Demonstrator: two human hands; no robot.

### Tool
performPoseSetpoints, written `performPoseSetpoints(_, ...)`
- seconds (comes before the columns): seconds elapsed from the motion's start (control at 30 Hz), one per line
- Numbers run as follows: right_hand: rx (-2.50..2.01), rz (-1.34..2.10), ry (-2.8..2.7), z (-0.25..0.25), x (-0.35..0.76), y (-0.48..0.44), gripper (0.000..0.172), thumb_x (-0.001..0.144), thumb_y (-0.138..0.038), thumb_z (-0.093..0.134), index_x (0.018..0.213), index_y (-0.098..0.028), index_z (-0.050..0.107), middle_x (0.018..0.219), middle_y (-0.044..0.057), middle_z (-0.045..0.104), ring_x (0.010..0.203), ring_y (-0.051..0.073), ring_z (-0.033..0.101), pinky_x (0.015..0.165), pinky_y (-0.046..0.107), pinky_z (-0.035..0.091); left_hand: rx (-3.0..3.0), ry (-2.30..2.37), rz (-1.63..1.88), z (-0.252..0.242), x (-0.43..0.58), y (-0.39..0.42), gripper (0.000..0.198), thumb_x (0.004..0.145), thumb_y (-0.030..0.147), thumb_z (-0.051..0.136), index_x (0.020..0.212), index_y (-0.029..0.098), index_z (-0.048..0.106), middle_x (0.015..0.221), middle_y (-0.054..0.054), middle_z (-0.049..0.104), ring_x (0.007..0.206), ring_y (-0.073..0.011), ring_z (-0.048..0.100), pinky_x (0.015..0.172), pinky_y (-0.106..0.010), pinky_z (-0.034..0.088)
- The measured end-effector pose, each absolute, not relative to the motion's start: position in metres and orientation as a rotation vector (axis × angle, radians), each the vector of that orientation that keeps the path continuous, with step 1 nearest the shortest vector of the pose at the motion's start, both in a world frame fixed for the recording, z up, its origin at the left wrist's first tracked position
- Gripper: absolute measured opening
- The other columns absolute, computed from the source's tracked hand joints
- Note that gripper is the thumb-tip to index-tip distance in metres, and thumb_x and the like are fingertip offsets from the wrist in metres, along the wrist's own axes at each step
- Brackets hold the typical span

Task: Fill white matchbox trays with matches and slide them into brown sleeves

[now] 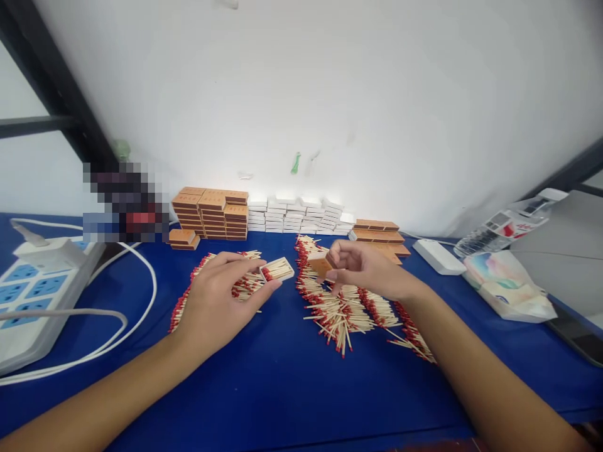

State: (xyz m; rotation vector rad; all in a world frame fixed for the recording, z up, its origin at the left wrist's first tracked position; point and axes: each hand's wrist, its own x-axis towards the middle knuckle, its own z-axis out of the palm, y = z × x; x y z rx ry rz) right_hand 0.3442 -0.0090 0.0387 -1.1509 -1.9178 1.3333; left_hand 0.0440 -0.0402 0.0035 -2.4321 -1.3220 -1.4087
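My left hand (221,295) is closed on a small white matchbox tray (284,274) that holds several red-tipped matches, gripped by its left end between thumb and fingers. To the right, my right hand (362,269) pinches an orange-brown matchbox sleeve (321,266) by its right end. The tray and the sleeve are apart, at about the same height. Under and around my right hand lie piles of loose matches (346,314) with red heads. Another match pile (247,287) is partly hidden behind my left hand.
Along the wall stand stacked orange matchboxes (211,213), stacked white trays (296,216) and more orange sleeves (377,235). On the left are a power strip (42,295) and white cables. A white box (438,256), tissue pack (509,285) and plastic bottle (504,229) lie right on the blue table (282,389).
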Motion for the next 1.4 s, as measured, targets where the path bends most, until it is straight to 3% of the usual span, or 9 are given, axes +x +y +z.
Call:
performPoseSetpoints(0.13, -1.124, 1.104, -2.088, 0.026, 0.337, -0.014, 0.033, 0.086, -0.040, 0.079, 0.080, -0.023, 0.051, 0.098, 0.002, 0.066, 0.089, 0.016, 0.067, 0.079, 0.034, 0.056, -2.487, -1.258, -1.391, 0.002, 0.044, -0.038, 0.028, 0.092, 0.042, 0.078, 0.111, 0.022, 0.078, 0.104, -0.006, 0.080, 0.100, -0.0237, 0.074, 0.088, -0.039, 0.062)
performPoseSetpoints(0.27, -1.092, 0.839, -2.136, 0.023, 0.330, -0.018, 0.026, 0.086, -0.033, 0.080, 0.080, -0.023, 0.058, 0.107, 0.003, 0.068, 0.093, 0.017, 0.064, 0.078, 0.033, 0.054, -2.508, -1.250, -1.380, -0.001, 0.044, -0.038, 0.029, 0.091, 0.042, 0.079, 0.113, 0.023, 0.077, 0.103, -0.005, 0.079, 0.100, -0.0227, 0.073, 0.089, -0.038, 0.061)
performPoseSetpoints(0.6, -1.092, 0.711, -2.119, 0.022, 0.324, -0.025, 0.024, 0.086, -0.032, 0.083, 0.077, -0.024, 0.061, 0.110, 0.005, 0.071, 0.105, 0.022, 0.067, 0.083, 0.035, 0.057, -2.572, -1.289, -1.339, -0.001, 0.045, -0.041, 0.031, 0.090, 0.043, 0.081, 0.114, 0.023, 0.077, 0.107, -0.002, 0.078, 0.100, -0.0201, 0.072, 0.090, -0.033, 0.058)
performPoseSetpoints(0.87, -1.058, 0.925, -1.923, 0.018, 0.322, -0.029, 0.031, 0.084, -0.038, 0.086, 0.099, -0.025, 0.063, 0.109, 0.004, 0.070, 0.097, 0.020, 0.070, 0.091, 0.039, 0.062, -2.672, -1.158, -1.344, 0.002, 0.043, -0.039, 0.035, 0.086, 0.039, 0.086, 0.114, 0.021, 0.076, 0.109, -0.004, 0.078, 0.103, -0.0195, 0.071, 0.095, -0.032, 0.056)
performPoseSetpoints(1.07, -0.985, 1.038, -1.853, 0.017, 0.321, -0.029, 0.035, 0.085, -0.030, 0.085, 0.115, -0.026, 0.067, 0.118, 0.004, 0.071, 0.110, 0.020, 0.072, 0.104, 0.039, 0.059, -2.783, -1.198, -1.330, 0.004, 0.042, -0.037, 0.036, 0.086, 0.039, 0.086, 0.117, 0.025, 0.075, 0.111, -0.001, 0.078, 0.105, -0.0181, 0.071, 0.097, -0.031, 0.055)
performPoseSetpoints(1.27, -0.954, 1.061, -1.822, 0.018, 0.312, -0.038, 0.040, 0.080, -0.031, 0.090, 0.114, -0.024, 0.070, 0.115, 0.004, 0.074, 0.104, 0.021, 0.074, 0.098, 0.038, 0.062, -2.808, -1.199, -1.395, 0.003, 0.044, -0.039, 0.037, 0.082, 0.041, 0.088, 0.113, 0.026, 0.076, 0.109, -0.001, 0.078, 0.103, -0.0174, 0.071, 0.095, -0.029, 0.056)
performPoseSetpoints(1.4, -0.892, 1.220, -1.830, 0.021, 0.296, -0.054, 0.041, 0.089, -0.026, 0.083, 0.127, -0.026, 0.069, 0.124, 0.004, 0.075, 0.109, 0.020, 0.075, 0.098, 0.035, 0.062, -2.844, -1.132, -1.431, 0.001, 0.045, -0.044, 0.055, 0.071, 0.048, 0.094, 0.117, 0.025, 0.074, 0.109, -0.003, 0.077, 0.104, -0.0197, 0.070, 0.094, -0.032, 0.057)
